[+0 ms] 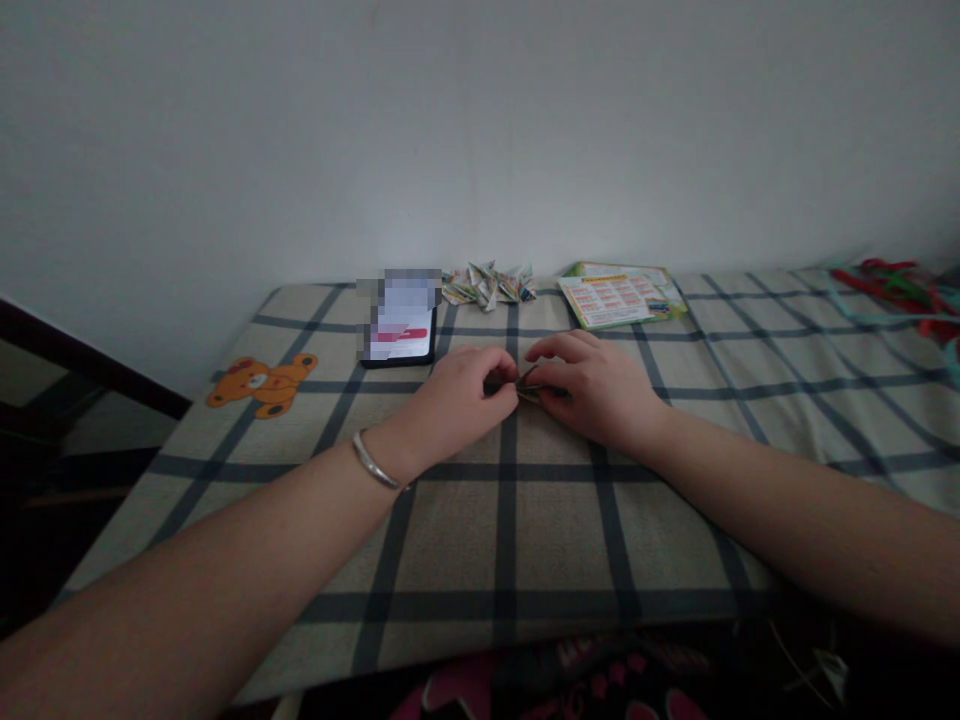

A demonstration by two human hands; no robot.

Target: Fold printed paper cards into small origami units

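Left forearm (232,560) with silver bangle (370,461) | left hand (465,395), right hand (604,385): fingers pinching small paper piece (529,391) | phone (405,345), folded-paper pile (487,286) behind on desk (555,540)

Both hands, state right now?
Left hand: closed, thumb and fingers pinching one side of a small thin piece, mostly hidden.
Right hand: closed, fingertips pinching the same piece's other side.
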